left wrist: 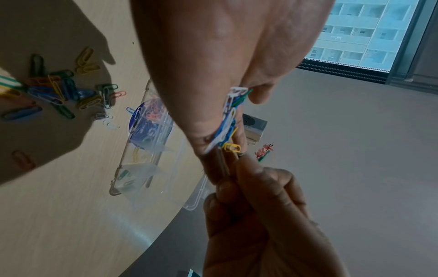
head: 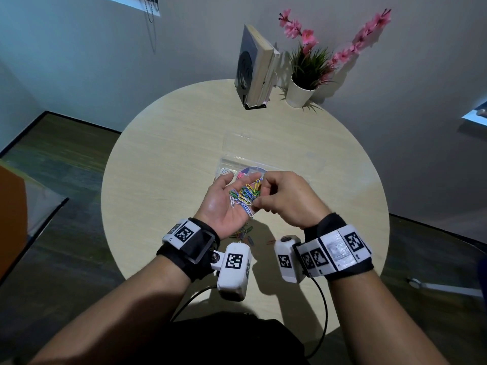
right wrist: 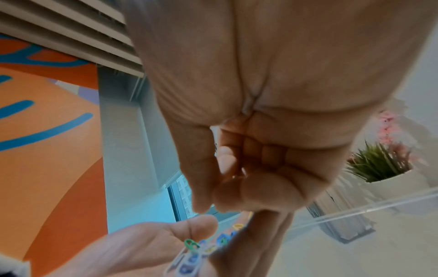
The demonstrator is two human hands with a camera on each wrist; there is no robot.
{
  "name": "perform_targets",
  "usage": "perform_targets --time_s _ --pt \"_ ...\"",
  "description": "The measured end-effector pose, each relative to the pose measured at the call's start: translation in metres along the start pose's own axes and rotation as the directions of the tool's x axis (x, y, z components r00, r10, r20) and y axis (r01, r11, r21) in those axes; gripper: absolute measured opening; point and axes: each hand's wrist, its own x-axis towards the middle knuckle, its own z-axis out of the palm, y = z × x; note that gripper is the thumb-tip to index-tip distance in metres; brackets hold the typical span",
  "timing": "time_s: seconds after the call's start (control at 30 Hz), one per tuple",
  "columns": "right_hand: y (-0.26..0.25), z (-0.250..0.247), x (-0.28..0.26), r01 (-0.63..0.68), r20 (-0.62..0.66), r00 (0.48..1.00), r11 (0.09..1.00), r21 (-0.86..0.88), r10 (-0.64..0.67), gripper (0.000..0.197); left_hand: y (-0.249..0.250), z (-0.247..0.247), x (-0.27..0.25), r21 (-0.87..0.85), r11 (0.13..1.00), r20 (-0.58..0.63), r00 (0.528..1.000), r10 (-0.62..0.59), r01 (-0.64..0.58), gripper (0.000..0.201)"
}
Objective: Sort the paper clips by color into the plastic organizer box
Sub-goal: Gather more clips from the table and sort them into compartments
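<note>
My left hand (head: 241, 181) is held palm up above the round table, with a heap of coloured paper clips (head: 246, 194) lying in it. My right hand (head: 263, 198) has its fingers curled and pinches one clip at the heap's right edge. The left wrist view shows those fingertips (left wrist: 234, 168) closed on a thin clip beside the handful of clips (left wrist: 228, 120). The clear plastic organizer box (head: 268, 154) lies open just behind the hands. Its compartments (left wrist: 144, 150) hold pink, blue, yellow and green clips. More loose clips (head: 243, 231) lie on the table under my left wrist.
A book stand (head: 253, 69) and a white potted plant (head: 303, 83) stand at the table's far edge. A scatter of mixed clips (left wrist: 54, 91) lies on the wood left of the box. The table edge (head: 113, 180) curves round on both sides.
</note>
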Motion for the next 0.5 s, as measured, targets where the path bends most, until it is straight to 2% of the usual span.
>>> perform_targets --time_s 0.1,0.17,0.23,0.3,0.33,0.37,0.4,0.43,0.47,0.5 --pt "0.005 0.0 0.001 0.016 -0.041 0.999 0.968 0.249 -0.006 0.027 -0.001 0.001 -0.001 -0.011 1.0 0.021 1.0 -0.009 0.009 0.058" --pt "0.005 0.0 0.0 0.021 -0.041 0.999 0.857 0.514 0.0 0.029 -0.002 0.003 -0.001 -0.022 1.0 0.032 0.999 -0.016 0.017 0.057" --pt "0.003 0.0 0.0 -0.001 -0.02 1.0 0.691 0.723 0.023 0.027 -0.002 0.003 -0.002 -0.038 0.999 0.041 0.999 -0.021 0.023 0.061" --pt "0.001 0.001 0.001 -0.034 0.005 0.999 0.573 0.819 0.052 0.018 -0.002 0.003 -0.002 -0.04 0.999 0.043 0.999 -0.032 0.034 0.063" --pt "-0.001 0.002 0.003 -0.042 0.011 0.998 0.567 0.823 0.058 0.013 -0.002 0.002 -0.002 -0.035 0.999 0.043 0.998 -0.035 0.036 0.064" --pt "-0.003 0.004 0.004 -0.035 0.002 0.999 0.615 0.787 0.054 0.011 -0.002 0.002 -0.002 -0.026 0.999 0.042 0.998 -0.037 0.038 0.066" --pt "-0.004 0.007 0.006 -0.009 -0.022 0.999 0.727 0.686 0.033 0.012 -0.002 0.002 -0.002 -0.008 0.999 0.037 0.998 -0.041 0.042 0.068" --pt "-0.006 0.009 0.008 0.027 -0.043 0.999 0.863 0.505 -0.006 0.016 -0.001 0.002 -0.002 0.012 0.999 0.027 0.998 -0.048 0.048 0.07" --pt "-0.008 0.012 0.009 0.062 -0.042 0.998 0.959 0.278 -0.052 0.018 -0.002 0.002 -0.003 0.027 0.998 0.009 0.999 -0.053 0.053 0.071" --pt "-0.011 0.014 0.011 0.084 -0.026 0.996 0.994 0.071 -0.083 0.017 -0.002 0.003 -0.003 0.038 0.998 -0.009 0.998 -0.056 0.057 0.071"
